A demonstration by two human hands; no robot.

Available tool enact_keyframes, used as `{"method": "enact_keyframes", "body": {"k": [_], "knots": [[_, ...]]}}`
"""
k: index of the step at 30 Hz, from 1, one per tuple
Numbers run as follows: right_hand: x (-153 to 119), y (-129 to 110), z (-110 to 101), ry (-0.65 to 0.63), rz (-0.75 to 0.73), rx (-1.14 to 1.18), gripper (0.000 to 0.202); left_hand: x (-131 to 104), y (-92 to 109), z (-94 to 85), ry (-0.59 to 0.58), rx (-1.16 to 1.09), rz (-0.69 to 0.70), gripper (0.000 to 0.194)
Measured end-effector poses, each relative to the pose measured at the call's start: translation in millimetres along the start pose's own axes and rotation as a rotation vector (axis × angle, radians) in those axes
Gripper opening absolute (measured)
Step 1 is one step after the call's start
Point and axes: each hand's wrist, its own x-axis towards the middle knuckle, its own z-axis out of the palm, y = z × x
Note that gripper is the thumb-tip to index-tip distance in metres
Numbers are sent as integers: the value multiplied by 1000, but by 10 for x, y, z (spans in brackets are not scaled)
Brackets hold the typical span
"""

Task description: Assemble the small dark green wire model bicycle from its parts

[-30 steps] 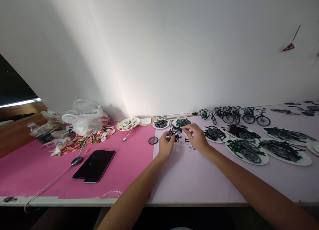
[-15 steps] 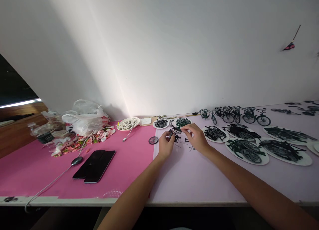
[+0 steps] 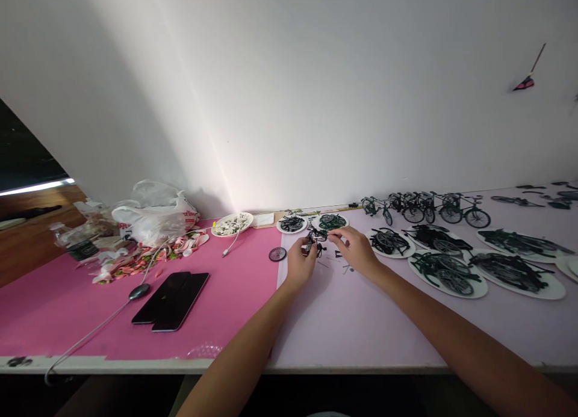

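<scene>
My left hand (image 3: 301, 260) is closed on a small black model bicycle frame (image 3: 318, 236), held upright just above the pale lilac tabletop. To its right, my right hand (image 3: 354, 248) has thumb and forefinger pinched at the frame's right side; whether they grip the frame or a tiny part there is too small to make out. A loose spoked wheel (image 3: 277, 254) lies flat left of my left hand. Between and below my hands are tiny loose parts (image 3: 347, 268). Behind them stand a plate of black parts (image 3: 291, 231) and a plate of green parts (image 3: 345, 219).
Several assembled model bicycles (image 3: 418, 209) stand along the wall at right, with plates of bicycle parts (image 3: 481, 290) before them. On the pink left side are two dark phones (image 3: 180, 299), a cable (image 3: 85, 334), a white plastic bag (image 3: 156, 218) and a plate of pale pieces (image 3: 215, 233).
Almost nothing differs. The held bicycle frame and my fingertips have shifted very slightly; both arms stay in place.
</scene>
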Motion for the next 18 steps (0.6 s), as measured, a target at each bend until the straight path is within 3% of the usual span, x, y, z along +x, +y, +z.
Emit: {"method": "enact_keyframes", "body": {"k": [11, 18], "knots": [[1, -37, -27, -106, 93, -100, 56, 7, -79, 33, -44, 57, 54, 20], [-8, -102, -29, -167, 152, -50, 55, 1, -55, 21, -72, 100, 72, 19]]}}
